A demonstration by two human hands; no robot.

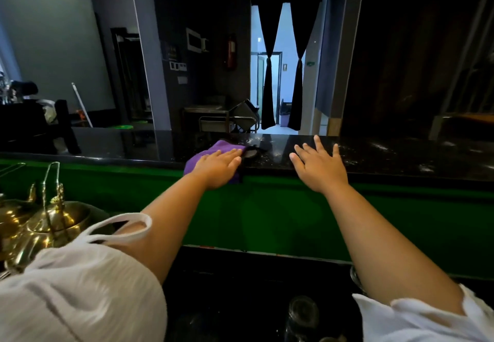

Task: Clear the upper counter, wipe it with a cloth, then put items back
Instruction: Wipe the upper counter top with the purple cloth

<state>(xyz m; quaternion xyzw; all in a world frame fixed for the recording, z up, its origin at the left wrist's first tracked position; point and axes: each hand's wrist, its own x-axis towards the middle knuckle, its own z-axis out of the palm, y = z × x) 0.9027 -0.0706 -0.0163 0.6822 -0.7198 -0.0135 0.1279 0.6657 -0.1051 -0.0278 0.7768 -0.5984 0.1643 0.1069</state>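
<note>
Pressing down on the purple cloth [211, 149], the left grip [219, 166] lies flat, fingers straight and together, palm on the fabric and curled round nothing. The cloth sits at the near edge of the upper desk [401, 154], one corner drooping over the lip toward the green panel [267, 221] below. The right grip [319, 169] rests palm-down on the bare stone just beside it, fingers spread and straight, holding nothing. The cloth lies directly under the left grip and to the left of the right one, so the left is plainly the one to drive it. Its fingers point rightward along the desk's long run, and pale specks show on the dark surface ahead, around and beyond the right grip. By my reading the wiping step is under way, and the next stroke should go rightward, with the right grip lifted clear. Brass kettles [53, 218] stand at lower left.
</note>
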